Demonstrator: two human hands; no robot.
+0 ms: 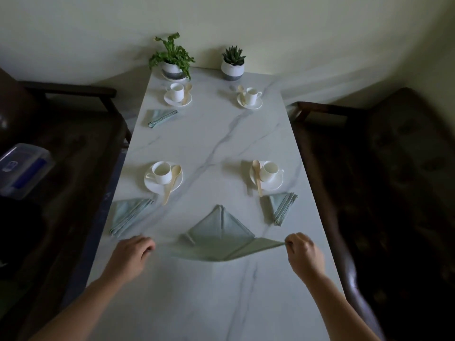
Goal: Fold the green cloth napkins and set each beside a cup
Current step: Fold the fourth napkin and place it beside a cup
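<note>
1. The marble table [209, 303] runs away from the person, with a cup on a saucer at each of four places.
2. An unfinished green napkin [219, 238] lies at the middle of the near half, its point aimed at the far end and its long edge stretched sideways, just off the surface.
3. The right hand [304, 251] pinches the napkin's right corner between thumb and curled fingers.
4. The left hand [134, 253] is at the left corner with its fingers curled; the cloth there is blurred, but it appears to grip that corner.
5. A folded napkin [129, 215] lies by the left edge, just nearer than the near-left cup [161, 172].
6. A second folded napkin [282, 206] lies by the right edge, just nearer than the near-right cup [269, 171].
7. A third folded napkin [161, 116] lies by the left edge, near the far-left cup [176, 91].
8. The far-right cup [253, 96] has only a wooden spoon [242, 96] beside it.
9. A leafy potted plant [172, 57] and a potted succulent [233, 61] stand at the far edge.
10. A clear plastic box [23, 168] sits off the table to the left.
</note>
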